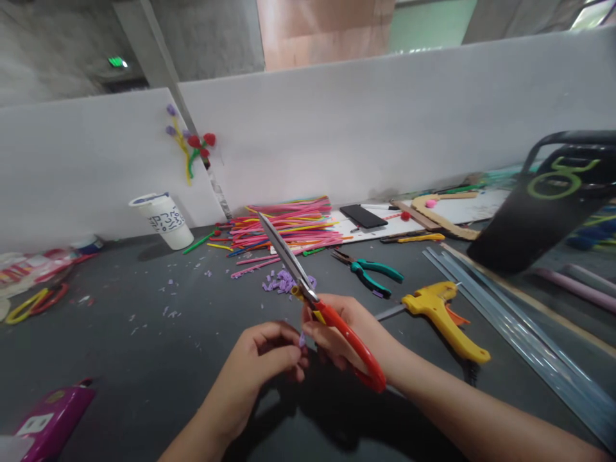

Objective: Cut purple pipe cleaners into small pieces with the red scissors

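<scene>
My right hand [356, 330] is wrapped round red-handled scissors [351, 340]; their blades point up and away to the left. Close beside it, my left hand [269, 356] pinches a small purple piece [302, 339] between its fingertips, and the fingers of my right hand nearly touch that piece. Partly behind the scissors lies a heap of short purple pieces [280, 281] on the dark table. A short yellow tube-like piece [296, 292] shows near the scissors' pivot; how it is held is hidden.
Pink and coloured strips [289, 224] lie at the back. Teal pliers [373, 273], a yellow glue gun [443, 317], and clear sticks [520, 321] are on the right, near a black bottle [520, 212]. On the left stand a white cup [166, 221] and a magenta tool [58, 420].
</scene>
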`<state>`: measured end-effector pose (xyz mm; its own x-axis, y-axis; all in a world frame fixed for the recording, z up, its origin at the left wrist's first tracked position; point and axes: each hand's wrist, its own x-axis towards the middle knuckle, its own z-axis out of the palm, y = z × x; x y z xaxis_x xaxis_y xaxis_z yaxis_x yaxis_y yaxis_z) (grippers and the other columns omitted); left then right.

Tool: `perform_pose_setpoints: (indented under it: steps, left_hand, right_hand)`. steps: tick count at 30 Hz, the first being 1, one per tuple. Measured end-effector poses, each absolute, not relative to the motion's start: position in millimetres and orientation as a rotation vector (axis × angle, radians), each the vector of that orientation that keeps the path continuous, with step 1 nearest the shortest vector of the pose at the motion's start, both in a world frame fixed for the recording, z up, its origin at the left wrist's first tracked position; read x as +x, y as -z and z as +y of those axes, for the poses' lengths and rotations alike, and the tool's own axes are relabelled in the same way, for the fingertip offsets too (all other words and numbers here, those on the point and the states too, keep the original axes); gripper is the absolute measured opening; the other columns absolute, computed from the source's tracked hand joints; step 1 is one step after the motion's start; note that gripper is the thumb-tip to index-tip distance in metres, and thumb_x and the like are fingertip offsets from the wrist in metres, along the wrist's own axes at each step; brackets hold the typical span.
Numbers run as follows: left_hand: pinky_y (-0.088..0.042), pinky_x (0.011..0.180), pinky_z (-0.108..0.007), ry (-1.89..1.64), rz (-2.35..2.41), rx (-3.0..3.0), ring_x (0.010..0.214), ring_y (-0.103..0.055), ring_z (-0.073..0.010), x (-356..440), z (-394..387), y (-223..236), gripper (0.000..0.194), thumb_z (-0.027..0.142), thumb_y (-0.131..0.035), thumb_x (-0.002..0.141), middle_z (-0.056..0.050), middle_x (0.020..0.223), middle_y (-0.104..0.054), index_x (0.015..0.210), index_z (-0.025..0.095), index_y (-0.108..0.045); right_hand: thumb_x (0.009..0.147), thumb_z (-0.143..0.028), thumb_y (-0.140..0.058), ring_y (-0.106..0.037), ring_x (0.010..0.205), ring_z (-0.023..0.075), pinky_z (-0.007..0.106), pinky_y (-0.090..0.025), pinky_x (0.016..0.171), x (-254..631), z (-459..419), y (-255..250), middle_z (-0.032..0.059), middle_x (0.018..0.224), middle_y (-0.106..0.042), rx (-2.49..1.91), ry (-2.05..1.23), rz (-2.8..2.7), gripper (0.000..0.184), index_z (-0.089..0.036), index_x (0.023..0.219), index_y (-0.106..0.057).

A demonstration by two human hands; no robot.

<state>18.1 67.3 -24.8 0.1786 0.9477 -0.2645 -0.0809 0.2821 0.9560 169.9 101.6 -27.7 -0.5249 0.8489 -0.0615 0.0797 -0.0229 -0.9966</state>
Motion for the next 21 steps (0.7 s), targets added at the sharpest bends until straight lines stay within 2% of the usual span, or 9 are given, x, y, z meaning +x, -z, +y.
perform_pose_setpoints:
  steps: [3,6,12,16,21]
  left_hand:
    - [-0.041,0.054,-0.023,-0.934,1.079,0.94,0.054,-0.053,-0.0116,16.9,66.4,24.9,0.011,0.023,-0.06,0.066,-0.004,0.062,-0.061,0.067,0.012,-0.062]
    - [-0.04,0.052,-0.022,-0.973,1.114,0.927,0.053,-0.051,-0.0105,16.7,66.4,27.4,0.008,0.021,-0.064,0.063,-0.002,0.058,-0.058,0.063,0.014,-0.061]
    - [-0.037,0.049,-0.021,-1.068,1.158,0.989,0.047,-0.046,-0.0086,19.9,67.7,26.0,0.012,0.019,-0.065,0.06,0.001,0.05,-0.053,0.053,0.014,-0.057]
    - [-0.036,0.049,-0.021,-1.054,1.221,1.03,0.046,-0.046,-0.0091,20.5,68.8,24.8,0.012,0.019,-0.066,0.059,0.002,0.048,-0.052,0.052,0.015,-0.057]
    - [-0.037,0.054,-0.023,-1.05,1.438,1.476,0.054,-0.05,-0.0132,14.5,72.9,29.5,0.009,0.023,-0.061,0.065,0.0,0.055,-0.056,0.059,0.017,-0.06]
  right_hand:
    - [0.071,-0.018,-0.048,-0.036,0.035,0.0022,0.012,-0.028,0.032,169.2,100.7,28.2,-0.0078,0.05,-0.044,-0.97,-1.577,-1.67,0.003,-0.017,0.069,-0.047]
    - [0.069,-0.018,-0.05,-0.036,0.035,0.0021,0.012,-0.028,0.033,168.2,99.9,27.7,-0.0083,0.05,-0.042,-0.977,-1.554,-1.652,0.004,-0.017,0.068,-0.046]
    - [0.074,-0.028,-0.048,-0.036,0.031,0.0041,0.014,-0.029,0.033,170.1,102.6,23.0,-0.0103,0.039,-0.036,-1.019,-1.493,-1.601,0.015,-0.018,0.065,-0.042]
    - [0.073,-0.027,-0.05,-0.036,0.031,0.0044,0.015,-0.029,0.032,169.7,102.6,25.0,-0.0102,0.04,-0.038,-1.032,-1.562,-1.61,0.011,-0.018,0.067,-0.045]
    - [0.07,-0.024,-0.052,-0.034,0.032,0.0028,0.015,-0.027,0.034,172.1,109.8,28.0,-0.0102,0.043,-0.04,-1.0,-1.494,-1.606,0.011,-0.018,0.065,-0.045]
